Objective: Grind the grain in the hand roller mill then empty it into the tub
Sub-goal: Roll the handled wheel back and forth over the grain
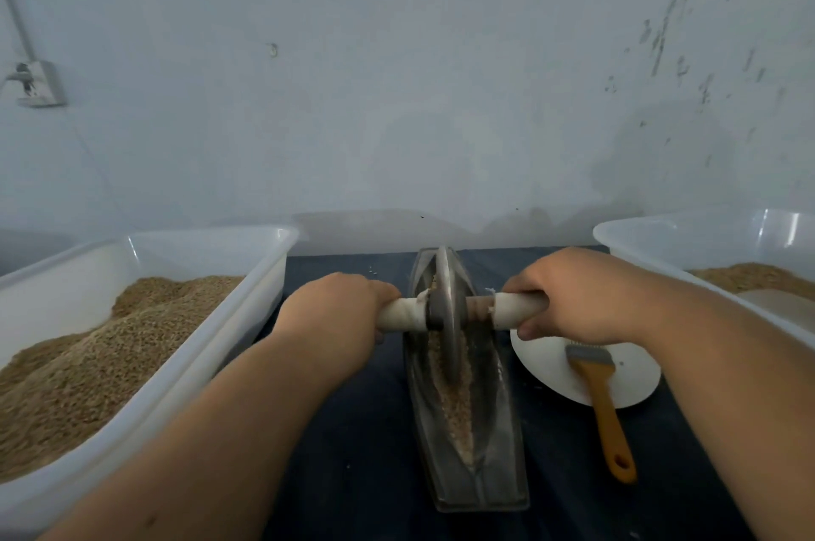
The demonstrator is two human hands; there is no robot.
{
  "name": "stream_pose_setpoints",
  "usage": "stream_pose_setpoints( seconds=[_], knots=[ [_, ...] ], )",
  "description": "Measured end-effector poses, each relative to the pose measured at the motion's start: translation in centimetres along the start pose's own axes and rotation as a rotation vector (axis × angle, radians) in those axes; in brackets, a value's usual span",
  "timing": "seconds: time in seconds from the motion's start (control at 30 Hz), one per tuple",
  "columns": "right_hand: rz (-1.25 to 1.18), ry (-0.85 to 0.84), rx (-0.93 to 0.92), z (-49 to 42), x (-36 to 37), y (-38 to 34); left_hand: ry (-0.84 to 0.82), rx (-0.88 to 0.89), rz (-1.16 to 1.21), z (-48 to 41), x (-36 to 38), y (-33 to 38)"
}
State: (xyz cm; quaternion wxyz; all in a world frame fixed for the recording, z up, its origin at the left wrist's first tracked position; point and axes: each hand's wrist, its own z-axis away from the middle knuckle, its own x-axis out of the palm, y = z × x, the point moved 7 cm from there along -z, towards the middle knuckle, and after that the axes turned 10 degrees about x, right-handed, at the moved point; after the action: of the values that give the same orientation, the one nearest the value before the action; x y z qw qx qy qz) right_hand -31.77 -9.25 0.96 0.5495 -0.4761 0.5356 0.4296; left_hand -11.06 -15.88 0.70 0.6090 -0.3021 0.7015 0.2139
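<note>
Two hands (335,309) (577,298), two tubs (66,276) (705,238) — one mill (487,463).

Wall (397,77): pale blue-grey, from 9 round to 3 o'clock.
Marks: dark scuffs (661,33) toward 1 o'clock.
Socket (39,84): grey box at 9 o'clock, thin pipe (15,7) rising above it.
Table (353,430): dark blue top at 6 o'clock.
Light: soft, dim.

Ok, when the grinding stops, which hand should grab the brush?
Right, probably. The right hand grips the handle just above the white plate where the orange-handled brush lies. The left hand grips the other handle end, across the mill's wheel and trough from it.
</note>
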Motion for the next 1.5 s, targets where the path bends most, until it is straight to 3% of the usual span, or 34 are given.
stream_pose_setpoints(
  seconds=[0.23, 0.37, 0.47, 0.73, 0.83, 1.0, 1.23, 1.37, 1.5],
  knots=[
    [0.0, -0.256, -0.106, 3.1, -1.5, -0.5, -0.227, 0.146, -0.023, 3.8, -2.0, 1.0],
    [0.012, -0.309, -0.127, 3.3, -1.4, -0.8, -0.231, 0.166, -0.014, 4.1, -2.2, 1.1],
    [0.013, -0.246, -0.079, 2.4, -0.9, -0.6, -0.164, 0.131, 0.057, 2.9, -1.3, 0.6],
    [-0.017, 0.176, 0.062, -1.0, 0.8, 0.4, 0.148, 0.005, 0.01, -1.2, 1.5, -0.5],
    [0.013, 0.228, 0.058, -1.3, 0.8, 0.3, 0.139, -0.018, 0.019, -1.4, 1.7, -0.6],
    [0.033, 0.045, 0.02, -0.4, 0.2, -0.1, 0.063, -0.024, -0.021, 0.0, 0.1, 0.1],
    [0.049, -0.253, -0.079, 3.3, -1.5, -1.0, -0.152, 0.145, -0.069, 3.2, -2.1, 1.6],
    [0.058, -0.3, -0.099, 3.6, -1.4, -1.2, -0.238, 0.174, 0.007, 3.7, -1.7, 1.6],
    [0.01, -0.208, -0.055, 2.3, -1.0, -1.1, -0.2, 0.12, 0.034, 2.1, -0.5, 0.7]
  ],
)
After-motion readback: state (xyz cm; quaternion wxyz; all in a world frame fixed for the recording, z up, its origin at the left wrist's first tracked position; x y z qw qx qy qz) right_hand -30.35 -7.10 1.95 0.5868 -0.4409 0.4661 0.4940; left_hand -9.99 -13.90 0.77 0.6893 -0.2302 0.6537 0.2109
